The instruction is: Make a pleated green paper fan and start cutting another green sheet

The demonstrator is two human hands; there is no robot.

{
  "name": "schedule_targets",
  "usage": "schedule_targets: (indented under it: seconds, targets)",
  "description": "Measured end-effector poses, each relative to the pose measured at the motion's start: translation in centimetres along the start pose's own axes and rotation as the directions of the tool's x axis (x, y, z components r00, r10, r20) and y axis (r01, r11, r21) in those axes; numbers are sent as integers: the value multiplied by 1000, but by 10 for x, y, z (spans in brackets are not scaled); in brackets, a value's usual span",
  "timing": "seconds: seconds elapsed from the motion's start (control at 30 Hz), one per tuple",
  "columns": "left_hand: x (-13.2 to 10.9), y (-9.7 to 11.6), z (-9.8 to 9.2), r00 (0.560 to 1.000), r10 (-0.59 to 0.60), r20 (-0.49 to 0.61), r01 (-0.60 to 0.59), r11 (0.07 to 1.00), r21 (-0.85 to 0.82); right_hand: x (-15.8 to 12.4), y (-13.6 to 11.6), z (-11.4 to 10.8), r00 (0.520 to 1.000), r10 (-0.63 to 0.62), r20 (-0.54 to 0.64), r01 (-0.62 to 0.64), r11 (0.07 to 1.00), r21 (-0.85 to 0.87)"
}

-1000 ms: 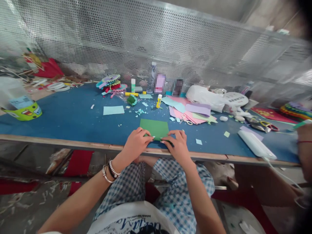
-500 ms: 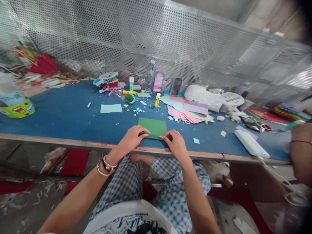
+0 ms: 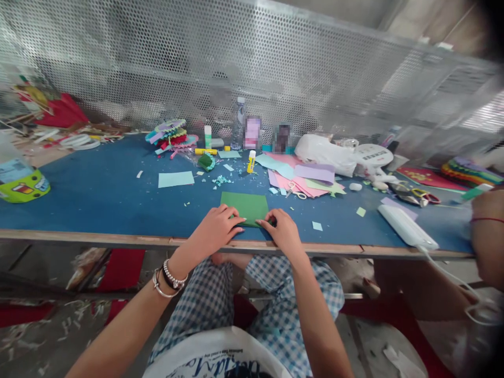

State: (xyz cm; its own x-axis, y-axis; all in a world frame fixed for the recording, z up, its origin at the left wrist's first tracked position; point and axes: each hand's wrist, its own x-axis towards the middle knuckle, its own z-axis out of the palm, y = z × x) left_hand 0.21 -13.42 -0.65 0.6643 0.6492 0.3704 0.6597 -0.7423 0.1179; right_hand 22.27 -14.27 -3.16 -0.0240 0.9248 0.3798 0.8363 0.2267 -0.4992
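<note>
Closely bent, the right hand's (image 3: 282, 228) thumb and fingers nip the near right corner of the green paper (image 3: 244, 206); the left hand's (image 3: 218, 224), slightly parted, touch its near edge, their grip unclear. It lies near the front of the blue tabletop (image 3: 98, 197). Beyond are paper scraps (image 3: 221, 180), then a perforated metal screen (image 3: 157, 63).

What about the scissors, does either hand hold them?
No, the scissors lie apart; the left hand and right hand are on the green paper.
</note>
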Motion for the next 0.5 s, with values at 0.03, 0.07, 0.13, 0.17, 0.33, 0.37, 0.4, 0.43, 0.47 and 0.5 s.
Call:
schedule_targets:
  seconds: [0.03, 0.07, 0.13, 0.17, 0.33, 0.37, 0.4, 0.43, 0.47, 0.5]
  targets:
    - [2, -2, 0, 1000, -6, 11, 6, 1000, -25, 0, 0, 0, 1000, -4, -3, 4, 1000, 0]
    - [4, -5, -1, 1000, -12, 23, 13, 998, -59, 0, 0, 0, 1000, -3, -5, 3, 1000, -1]
    - [10, -11, 0, 999, -15, 44, 20, 990, -137, -2, -1, -1, 1000, 3, -6, -3, 1000, 3]
    - [12, -14, 1, 999, -13, 49, 21, 985, -171, -3, -2, -2, 1000, 1, -8, -1, 1000, 8]
    - [16, -14, 5, 1000, -2, -5, 1, 987, -161, -9, -3, -11, 994, -89, -68, 96, 989, 111]
    - [15, -11, 6, 1000, -4, -25, 1, 992, -127, -9, -2, -13, 992, -89, -91, 103, 982, 161]
    - [13, -8, 5, 998, -12, -54, 7, 995, -97, -10, 0, -13, 990, -69, -122, 95, 970, 223]
    - [12, -5, 3, 996, -27, -91, 19, 996, -82, -10, 2, -14, 986, -28, -161, 75, 954, 291]
    - [10, -2, 0, 989, -50, -137, 37, 995, -96, -10, 4, -13, 978, 31, -205, 46, 932, 360]
    - [7, 2, -6, 979, -89, -183, 63, 987, -146, -11, 7, -13, 964, 100, -245, 13, 906, 422]
